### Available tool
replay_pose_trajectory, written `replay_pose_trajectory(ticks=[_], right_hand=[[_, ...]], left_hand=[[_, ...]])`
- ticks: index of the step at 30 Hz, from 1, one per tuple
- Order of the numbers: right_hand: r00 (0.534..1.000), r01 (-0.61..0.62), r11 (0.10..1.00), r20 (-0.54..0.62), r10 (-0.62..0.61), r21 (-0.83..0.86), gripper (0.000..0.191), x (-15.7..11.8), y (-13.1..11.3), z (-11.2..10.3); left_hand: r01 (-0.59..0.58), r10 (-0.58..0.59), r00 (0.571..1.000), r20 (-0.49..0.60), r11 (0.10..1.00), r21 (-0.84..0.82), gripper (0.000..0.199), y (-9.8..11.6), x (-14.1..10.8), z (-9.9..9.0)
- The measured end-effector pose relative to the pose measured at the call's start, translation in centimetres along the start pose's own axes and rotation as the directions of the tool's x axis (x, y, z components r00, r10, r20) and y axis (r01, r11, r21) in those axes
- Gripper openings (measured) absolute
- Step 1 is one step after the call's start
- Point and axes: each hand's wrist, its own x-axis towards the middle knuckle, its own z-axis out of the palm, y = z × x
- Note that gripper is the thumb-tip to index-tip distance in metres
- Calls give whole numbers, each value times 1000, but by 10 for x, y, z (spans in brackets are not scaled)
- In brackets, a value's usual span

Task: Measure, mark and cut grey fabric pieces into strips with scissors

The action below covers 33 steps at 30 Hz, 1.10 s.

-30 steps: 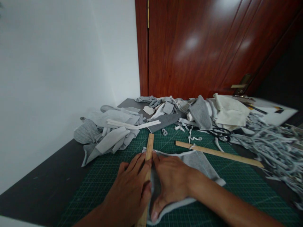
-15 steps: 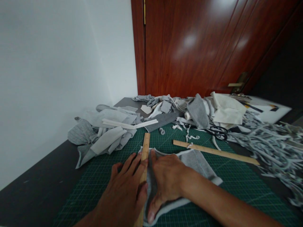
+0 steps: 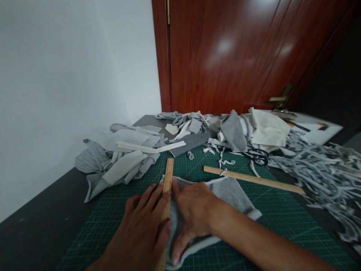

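Wooden ruler [image 3: 169, 174], lower centre of frame, laid over grey cloth [image 3: 231, 192]. Left hand [image 3: 141, 226]: fingers extended, unclenched, resting on ruler. Right hand [image 3: 196, 209]: thumb and fingers spread on cloth. Green cutting mat [image 3: 282, 214] beneath.

Black-handled scissors [image 3: 259, 156] near tangled gray strips [image 3: 318, 169], red-brown door [image 3: 214, 71] and white wall [image 3: 70, 67] beyond.

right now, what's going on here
The person's left hand lies over a wooden ruler set on a grey cloth. The right hand is spread on the cloth beside it. Underneath is a green gridded mat. A second ruler lies apart, with fabric scraps heaped behind.
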Motion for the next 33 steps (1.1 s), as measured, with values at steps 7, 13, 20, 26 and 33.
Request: replay_pose_trajectory(ticks=[7, 13, 20, 26, 33], right_hand=[[1000, -6, 1000, -2, 6, 15, 151, -2, -2, -3], [1000, -13, 999, -16, 13, 34, 153, -4, -2, -4], [1000, -1, 1000, -21, 1, 17, 151, -4, -1, -1], [1000, -11, 1000, -20, 11, 16, 155, -5, -1, -1], [999, -6, 999, -31, 8, 41, 153, -5, -2, -2]], left_hand=[[0, 0, 999, 32, 1000, -4, 60, 1, 1, 0], [15, -14, 996, 88, 1000, -4, 60, 4, 4, -3], [15, -14, 997, 79, 1000, -13, 57, 4, 3, -2], [19, -17, 996, 88, 1000, -19, 56, 6, 4, -5], [21, -18, 994, 107, 999, -33, 57, 5, 3, -4]])
